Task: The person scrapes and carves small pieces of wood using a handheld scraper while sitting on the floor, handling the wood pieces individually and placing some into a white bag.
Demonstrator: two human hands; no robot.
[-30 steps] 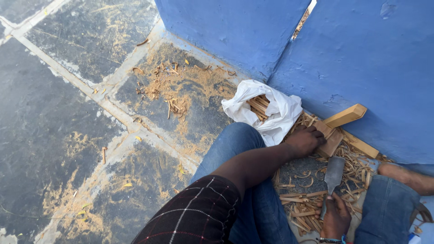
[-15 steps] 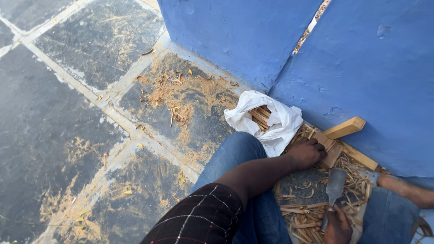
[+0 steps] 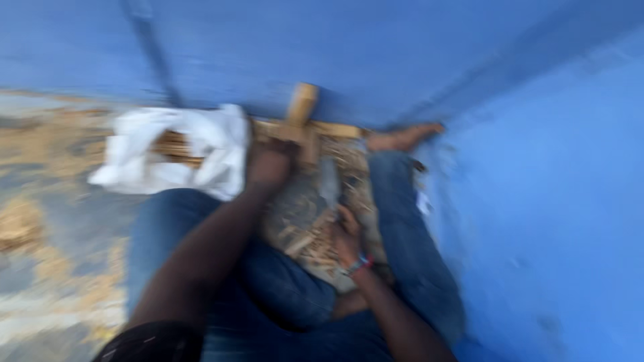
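Your left hand point(image 3: 270, 163) rests on the pale crossed wooden sticks point(image 3: 300, 124); finger spread unclear. Your right hand point(image 3: 347, 241) grips a grey flat metal blade point(image 3: 329, 182).

Pale raw wood block point(image 3: 301, 114), crinkled white plastic bag point(image 3: 201, 151), dull grey metal blade point(image 3: 329, 182), matt blue wall point(image 3: 550, 201).

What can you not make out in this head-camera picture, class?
- Left hand: motion blur hides whether it grips the wooden piece.
- Right hand: blur smears the fingers around the flat grey blade; grip unclear.
- White bag: contents blurred.
- Left elbow: cut off by the bottom edge.
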